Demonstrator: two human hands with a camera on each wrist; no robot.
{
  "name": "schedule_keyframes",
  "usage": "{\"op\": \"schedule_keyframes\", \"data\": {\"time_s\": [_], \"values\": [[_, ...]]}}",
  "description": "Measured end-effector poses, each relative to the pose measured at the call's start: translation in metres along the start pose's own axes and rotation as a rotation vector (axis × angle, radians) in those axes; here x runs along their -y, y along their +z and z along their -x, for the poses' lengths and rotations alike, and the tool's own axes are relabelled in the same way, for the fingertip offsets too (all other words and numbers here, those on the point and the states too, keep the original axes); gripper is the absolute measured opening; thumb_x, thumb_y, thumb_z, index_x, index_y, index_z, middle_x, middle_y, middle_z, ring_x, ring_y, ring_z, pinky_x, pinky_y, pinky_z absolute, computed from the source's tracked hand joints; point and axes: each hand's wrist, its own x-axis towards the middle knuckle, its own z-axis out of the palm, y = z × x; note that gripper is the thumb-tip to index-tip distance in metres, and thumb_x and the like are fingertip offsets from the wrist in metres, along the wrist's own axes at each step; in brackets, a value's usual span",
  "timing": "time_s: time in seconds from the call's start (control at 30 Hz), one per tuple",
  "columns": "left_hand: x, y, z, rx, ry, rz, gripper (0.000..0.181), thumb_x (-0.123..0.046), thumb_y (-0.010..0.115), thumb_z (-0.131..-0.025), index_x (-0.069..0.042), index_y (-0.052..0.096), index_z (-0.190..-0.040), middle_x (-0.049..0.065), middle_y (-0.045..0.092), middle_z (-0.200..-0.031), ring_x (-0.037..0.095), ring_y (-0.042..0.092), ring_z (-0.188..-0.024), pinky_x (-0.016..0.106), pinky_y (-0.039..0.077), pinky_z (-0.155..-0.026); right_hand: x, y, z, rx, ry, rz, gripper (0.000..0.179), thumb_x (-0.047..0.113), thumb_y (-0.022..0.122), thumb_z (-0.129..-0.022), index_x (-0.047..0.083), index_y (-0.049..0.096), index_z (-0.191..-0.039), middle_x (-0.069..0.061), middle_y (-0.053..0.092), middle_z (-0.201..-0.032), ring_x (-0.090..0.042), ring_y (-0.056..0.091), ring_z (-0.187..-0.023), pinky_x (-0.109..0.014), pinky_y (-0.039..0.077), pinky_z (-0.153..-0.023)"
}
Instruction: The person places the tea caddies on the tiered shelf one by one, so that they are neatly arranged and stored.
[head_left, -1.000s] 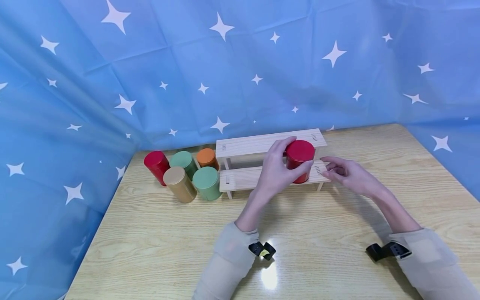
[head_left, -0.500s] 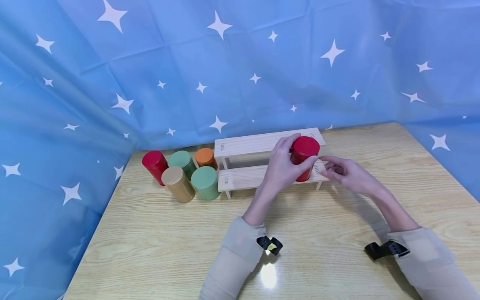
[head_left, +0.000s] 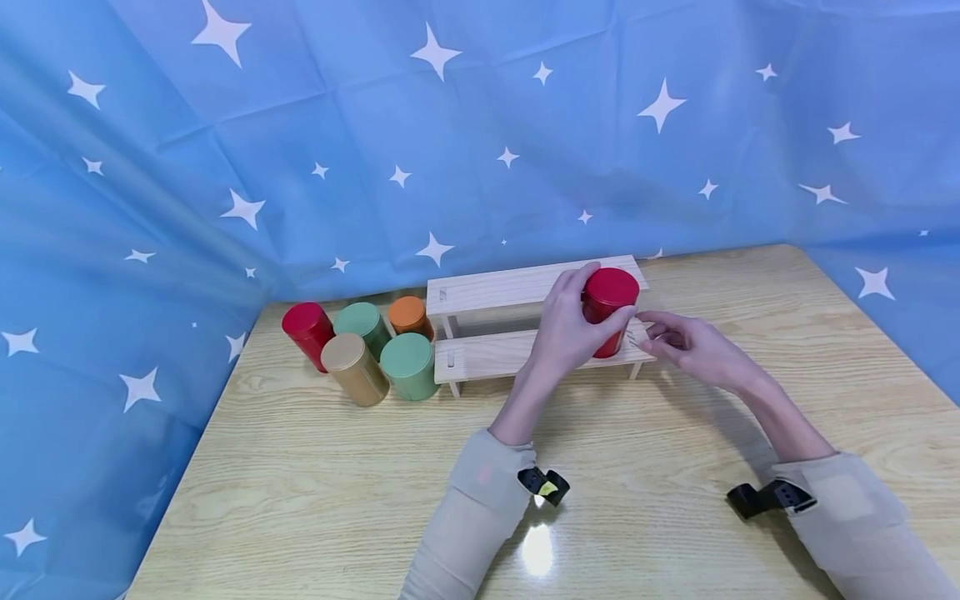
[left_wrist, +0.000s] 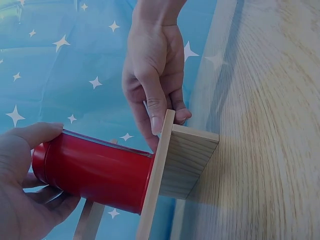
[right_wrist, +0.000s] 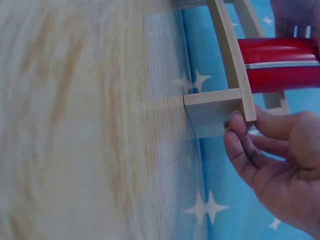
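My left hand [head_left: 562,329] grips a red canister [head_left: 612,287] near its lid, thumb on one side and fingers on the other. The canister stands upright on the lower board [head_left: 487,357] of a two-tier wooden shelf, close to that board's right end. In the left wrist view the base of the red canister [left_wrist: 100,167] meets the board. My right hand [head_left: 697,350] pinches the right end of the lower board; the right wrist view has the thumb on top of the board [right_wrist: 232,60] and fingertips beneath it.
Left of the shelf stand a red canister [head_left: 308,332], a gold one [head_left: 354,371], two green ones [head_left: 409,367] and an orange one [head_left: 410,317]. The shelf's upper board [head_left: 510,289] lies behind, near a blue starred curtain [head_left: 465,125]. A wooden table [head_left: 337,500] bears everything.
My left hand has slid the red canister a little to the right along the lower board, then nearly stopped. The right hand has kept its hold on the board's end.
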Motion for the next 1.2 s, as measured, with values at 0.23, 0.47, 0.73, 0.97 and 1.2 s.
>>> {"op": "schedule_keyframes", "data": {"time_s": [0.23,0.47,0.73,0.97,1.2], "values": [[0.001,-0.001,0.002,0.018,-0.033,0.032,0.075,-0.028,0.081,-0.086,-0.006,0.045,-0.149,0.011,0.053,-0.138,0.019,0.053,-0.12,0.017,0.051,-0.086,-0.001,0.001,0.0,0.001,-0.001,0.008,0.055,0.016,0.063,-0.101,-0.008,0.044,-0.146,-0.017,0.066,-0.111,-0.022,0.063,-0.094,-0.024,0.054,-0.075],[-0.001,-0.009,0.005,0.013,-0.039,0.07,0.079,-0.033,0.081,-0.086,-0.01,0.042,-0.151,0.008,0.051,-0.137,0.016,0.054,-0.114,0.024,0.054,-0.086,0.0,0.002,0.001,0.006,-0.001,-0.009,0.053,0.015,0.062,-0.102,-0.007,0.044,-0.146,-0.017,0.065,-0.109,-0.02,0.064,-0.09,-0.03,0.055,-0.074],[-0.004,-0.026,0.012,-0.022,-0.034,0.045,0.076,-0.03,0.081,-0.087,-0.009,0.044,-0.149,0.011,0.051,-0.14,0.024,0.052,-0.125,0.026,0.052,-0.092,-0.001,0.002,-0.001,0.0,0.001,0.009,0.054,0.016,0.064,-0.101,-0.007,0.045,-0.145,-0.016,0.065,-0.108,-0.019,0.064,-0.09,-0.027,0.054,-0.074],[0.0,-0.038,0.018,-0.041,-0.006,0.089,0.072,-0.027,0.08,-0.087,-0.007,0.046,-0.147,0.012,0.052,-0.139,0.028,0.052,-0.124,0.036,0.05,-0.098,0.0,0.001,0.0,0.007,0.002,0.007,0.055,0.016,0.064,-0.101,-0.007,0.044,-0.147,-0.019,0.064,-0.113,-0.028,0.063,-0.097,-0.026,0.055,-0.075],[0.01,-0.046,0.021,-0.053,0.045,0.067,0.066,-0.021,0.08,-0.086,-0.004,0.05,-0.143,0.015,0.056,-0.133,0.028,0.056,-0.116,0.036,0.052,-0.093,-0.001,0.0,0.0,0.006,0.006,0.005,0.055,0.016,0.063,-0.101,-0.006,0.044,-0.147,-0.021,0.063,-0.118,-0.03,0.061,-0.102,-0.023,0.054,-0.076]]}}
